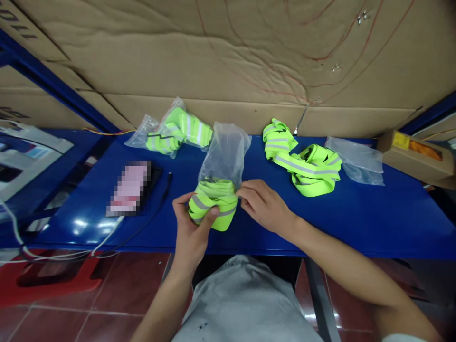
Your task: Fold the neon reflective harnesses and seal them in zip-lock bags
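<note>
At six o'clock of the clear bag (228,147), the green strap bundle (224,221) sits with its far end seemingly under the film. Your left hand (192,232) grips it from the bundle's eight o'clock, thumb pressed on top; your right hand (265,206), at three o'clock, appears to pinch the bag's lip between thumb and forefinger. Squeeze the folds flat and draw that lip wide, since loose edges could snag.
</note>
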`<state>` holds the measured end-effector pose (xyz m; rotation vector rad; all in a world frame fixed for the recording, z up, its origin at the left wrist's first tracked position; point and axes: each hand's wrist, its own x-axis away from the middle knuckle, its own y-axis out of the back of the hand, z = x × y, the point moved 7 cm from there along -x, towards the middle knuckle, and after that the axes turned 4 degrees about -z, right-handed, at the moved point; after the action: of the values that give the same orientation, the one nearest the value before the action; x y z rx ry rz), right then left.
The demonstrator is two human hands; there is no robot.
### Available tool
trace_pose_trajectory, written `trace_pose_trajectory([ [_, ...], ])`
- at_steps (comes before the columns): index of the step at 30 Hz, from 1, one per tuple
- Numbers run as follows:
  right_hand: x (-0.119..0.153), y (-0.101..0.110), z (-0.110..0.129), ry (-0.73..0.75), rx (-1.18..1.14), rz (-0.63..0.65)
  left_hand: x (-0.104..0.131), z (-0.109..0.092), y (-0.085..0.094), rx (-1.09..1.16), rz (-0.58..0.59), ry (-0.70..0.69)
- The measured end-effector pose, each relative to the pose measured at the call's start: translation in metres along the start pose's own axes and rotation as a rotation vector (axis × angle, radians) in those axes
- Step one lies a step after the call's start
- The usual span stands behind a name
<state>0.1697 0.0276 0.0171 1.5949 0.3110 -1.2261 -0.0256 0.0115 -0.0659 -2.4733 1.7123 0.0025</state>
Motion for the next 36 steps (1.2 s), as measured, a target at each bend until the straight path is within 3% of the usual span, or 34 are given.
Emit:
trace_pose_trajectory([
  [6,-0.001,0.007,0.0,-0.043,0.049,-0.083,-0.005,-0.011,-0.026,-0.032,0.141,0.021],
  [11,-0.002,0.003,0.01,0.039,0.038,-0.024,-0.01,-0.009,-0.028,-0.049,0.075,-0.02],
  [14,-0.003,0.001,0.006,-0.039,0.022,-0.032,-0.01,-0.006,-0.03,-0.086,0.072,-0.074],
  [17,-0.003,0.001,0.001,-0.121,0.066,-0.049,-0.006,-0.006,-0.039,-0.125,0.161,-0.126],
  [21,-0.002,-0.001,0.013,0.062,0.147,-0.004,-0.004,-0.006,-0.044,-0.144,0.195,-0.155],
  [24,0.0,0.001,0.02,0.123,0.176,-0.026,-0.005,-0.003,-0.046,-0.101,0.222,-0.091],
  [27,-0.001,-0.002,0.022,0.121,0.166,-0.001,-0.005,0.004,-0.046,0.055,0.222,0.069],
  [33,0.0,-0.013,0.012,0.052,0.035,0.126,-0.01,0.006,-0.038,0.353,0.026,0.314],
  [36,0.003,-0.017,0.004,-0.116,-0.193,0.149,-0.01,0.001,-0.04,0.421,-0.028,0.331],
])
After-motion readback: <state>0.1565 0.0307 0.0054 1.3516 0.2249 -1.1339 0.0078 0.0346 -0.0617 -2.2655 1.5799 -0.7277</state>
